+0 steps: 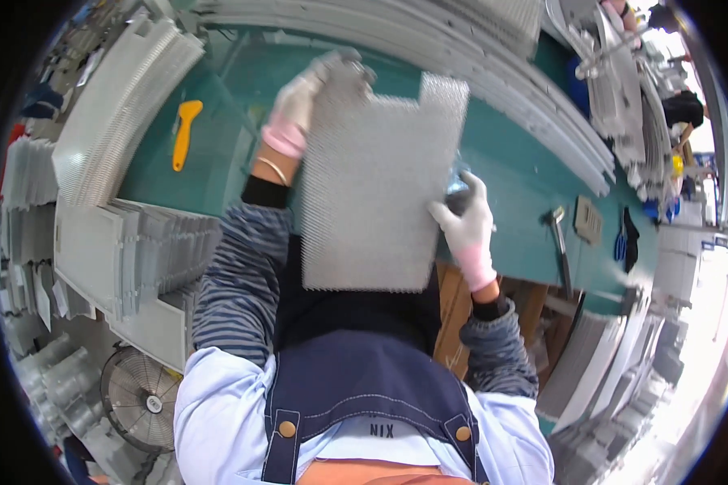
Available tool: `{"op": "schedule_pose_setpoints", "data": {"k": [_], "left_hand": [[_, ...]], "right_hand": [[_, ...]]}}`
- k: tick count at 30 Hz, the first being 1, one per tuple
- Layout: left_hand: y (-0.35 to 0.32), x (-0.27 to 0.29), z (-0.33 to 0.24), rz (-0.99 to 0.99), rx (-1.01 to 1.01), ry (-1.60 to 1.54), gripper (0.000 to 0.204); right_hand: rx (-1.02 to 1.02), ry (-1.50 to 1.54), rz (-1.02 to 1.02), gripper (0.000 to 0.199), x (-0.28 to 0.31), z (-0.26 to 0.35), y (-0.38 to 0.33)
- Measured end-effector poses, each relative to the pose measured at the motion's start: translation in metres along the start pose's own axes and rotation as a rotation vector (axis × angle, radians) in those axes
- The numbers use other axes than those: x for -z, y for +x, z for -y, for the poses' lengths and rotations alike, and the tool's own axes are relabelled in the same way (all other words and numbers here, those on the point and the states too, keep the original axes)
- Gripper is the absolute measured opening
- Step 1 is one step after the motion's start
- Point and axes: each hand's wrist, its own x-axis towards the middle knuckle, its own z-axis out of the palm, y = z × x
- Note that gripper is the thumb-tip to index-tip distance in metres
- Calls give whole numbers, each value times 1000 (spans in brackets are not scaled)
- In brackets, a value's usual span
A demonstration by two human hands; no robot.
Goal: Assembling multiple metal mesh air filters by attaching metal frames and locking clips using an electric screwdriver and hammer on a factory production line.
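Observation:
I hold up a thin, silver-grey metal panel (372, 194) with a finely ribbed surface and a notch in its far edge. It is above the near part of the green tabletop (526, 170). My left hand (319, 85), in a white glove with a pink cuff, is closed on the panel's far left corner. At the right edge, my right hand (467, 222), gloved the same way, has its thumb over the panel's front. Some of its fingers are partly hidden. A shiny, clear bluish item (459, 174) shows beside that hand; its kind I cannot make out.
A yellow scraper (186, 136) lies at left. On the right are a hammer (560, 250), a slotted beige piece (588, 221) and blue-handled pliers (620, 245). Long metal profiles (429, 61) line the far side. Stacked panels (154, 250) and a fan (141, 396) stand left.

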Motion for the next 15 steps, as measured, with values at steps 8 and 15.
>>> {"op": "schedule_pose_setpoints", "data": {"k": [8, 15], "left_hand": [[16, 106, -45, -191, -464, 1049, 31], [-87, -22, -31, 107, -48, 287, 37]], "right_hand": [[25, 544, 466, 40, -53, 27, -21], [-65, 349, 347, 21, 4, -36, -169]]}}
